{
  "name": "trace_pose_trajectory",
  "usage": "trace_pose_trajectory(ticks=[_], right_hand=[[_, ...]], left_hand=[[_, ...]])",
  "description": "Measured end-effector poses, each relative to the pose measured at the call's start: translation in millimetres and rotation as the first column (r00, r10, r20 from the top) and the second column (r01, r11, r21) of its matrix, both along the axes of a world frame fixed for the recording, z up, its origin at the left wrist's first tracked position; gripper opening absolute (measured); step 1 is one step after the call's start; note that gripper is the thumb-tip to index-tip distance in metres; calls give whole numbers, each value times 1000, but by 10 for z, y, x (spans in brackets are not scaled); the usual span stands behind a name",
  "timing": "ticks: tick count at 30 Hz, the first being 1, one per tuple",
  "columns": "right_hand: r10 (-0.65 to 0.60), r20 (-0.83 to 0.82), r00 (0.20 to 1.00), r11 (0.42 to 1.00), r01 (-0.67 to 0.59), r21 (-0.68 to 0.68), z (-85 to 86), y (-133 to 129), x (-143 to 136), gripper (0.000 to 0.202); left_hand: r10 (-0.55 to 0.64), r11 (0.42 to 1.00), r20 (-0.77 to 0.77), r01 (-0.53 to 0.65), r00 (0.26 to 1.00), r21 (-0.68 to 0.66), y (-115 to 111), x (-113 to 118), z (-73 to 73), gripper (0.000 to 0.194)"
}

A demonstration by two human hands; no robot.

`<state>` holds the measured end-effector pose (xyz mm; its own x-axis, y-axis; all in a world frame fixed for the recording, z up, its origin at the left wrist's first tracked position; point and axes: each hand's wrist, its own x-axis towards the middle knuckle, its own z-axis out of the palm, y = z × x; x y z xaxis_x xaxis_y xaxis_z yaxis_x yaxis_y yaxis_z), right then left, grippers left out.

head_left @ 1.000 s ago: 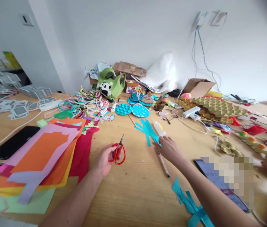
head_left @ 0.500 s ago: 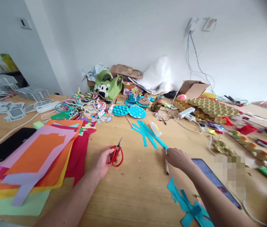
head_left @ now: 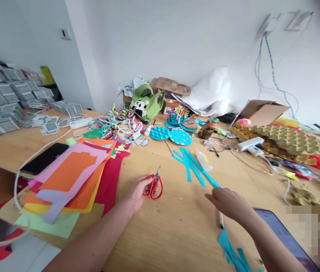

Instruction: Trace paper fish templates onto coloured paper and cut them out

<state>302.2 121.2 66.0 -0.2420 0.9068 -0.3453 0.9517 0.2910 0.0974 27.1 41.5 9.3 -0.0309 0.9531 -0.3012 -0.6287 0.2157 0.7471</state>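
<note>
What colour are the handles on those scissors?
The scissor handles are red; the head view shows them.

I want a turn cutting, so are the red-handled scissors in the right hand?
No, the left hand holds the red-handled scissors.

A pale wooden desk (head_left: 160,234) carries everything, its near corner showing at the left. Toward that corner a fan of coloured paper sheets (head_left: 83,160) lies beside a black phone (head_left: 45,158), with dark red paper (head_left: 110,181) partly beneath. Behind sits a tangle of fuzzy craft stems (head_left: 114,122) (pink, white, green and more), and further back a green panda bag (head_left: 147,107). Two blue discs (head_left: 180,137) lie mid-desk. Nearer are blue paper strips (head_left: 189,162), a bottle (head_left: 204,160) on its side, a pen (head_left: 221,220) and a tablet (head_left: 279,228). Bumpy egg trays (head_left: 292,138) overlap at the right.
</note>
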Motion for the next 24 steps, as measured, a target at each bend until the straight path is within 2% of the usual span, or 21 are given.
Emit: trace_pose_trajectory(ticks=[1, 3, 5, 6, 8, 11, 14, 18, 21, 24], right_hand=[[61, -124, 990, 998, -60, 14, 43, -53, -134, 37], [158, -387, 909, 985, -174, -6, 116, -179, -455, 42], [201, -522, 829, 967, -253, -29, 149, -301, -787, 39], [215, -552, 806, 964, -267, -15, 148, -349, -934, 37], [230, -539, 810, 965, -263, 15, 110, -407, -1161, 33], [218, -499, 839, 974, -222, 51, 2, -405, -1322, 32], [196, -525, 828, 980, -185, 75, -123, -361, -1337, 36], [173, -574, 800, 985, -144, 96, -281, -319, -1256, 34], [142, -572, 808, 990, -106, 95, -364, -283, -1088, 37], [143, -454, 880, 990, -118, 83, -426, -210, -759, 40]], left_hand=[[0, 1000, 16, 0, 1000, -3, -5, 14, 0, 27], [4, 1000, 39, -4, 999, -4, -14, 47, 0, 27], [7, 1000, 48, -7, 999, 13, -17, 74, -7, 26], [9, 1000, 54, -10, 999, 22, -15, 82, -13, 25], [17, 999, 74, -19, 997, 30, -4, 88, -32, 24], [65, 998, 112, -66, 992, 3, 17, 84, -59, 20], [56, 998, 148, -58, 987, 11, 14, 107, -72, 22], [-43, 996, 106, 34, 993, 87, -29, 200, -84, 33], [-170, 972, 11, 166, 985, 164, -70, 255, -109, 47], [-276, 946, -222, 305, 935, 109, -118, 241, -115, 71]])
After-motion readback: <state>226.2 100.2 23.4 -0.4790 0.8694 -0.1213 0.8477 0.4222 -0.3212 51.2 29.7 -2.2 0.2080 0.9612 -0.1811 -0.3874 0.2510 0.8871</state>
